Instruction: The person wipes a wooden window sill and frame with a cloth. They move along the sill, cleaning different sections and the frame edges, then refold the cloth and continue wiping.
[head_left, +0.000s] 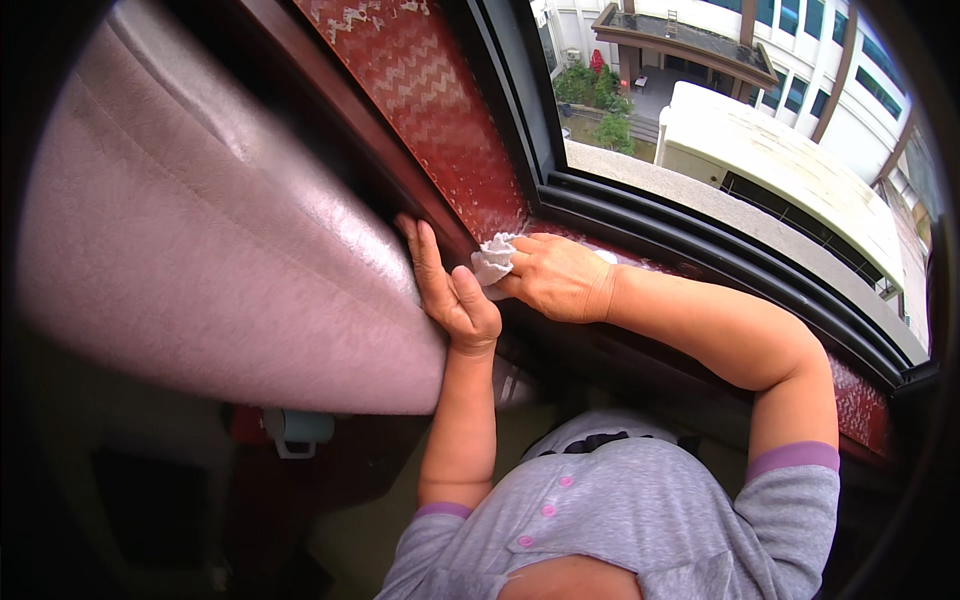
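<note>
My right hand (559, 279) grips a crumpled white cloth (493, 259). It presses the cloth into the inner corner of a dark red, wave-patterned window surround (431, 105), whose surface looks scuffed and patchy. My left hand (456, 304) is beside it with the thumb apart and nothing in it. Its fingers reach up along a dark red edge trim, and its back lies against a large pink fabric sheet or cover (247, 277). Part of the cloth is hidden by my right fingers. A small white patch (606, 256) shows on the sill behind my right wrist.
The black window frame (675, 232) runs along the right, above my right forearm. Beyond it are an outer ledge (630, 169), a white roof (780, 172) and a building. Low on the left, a light blue mug (307, 426) stands on a dark surface.
</note>
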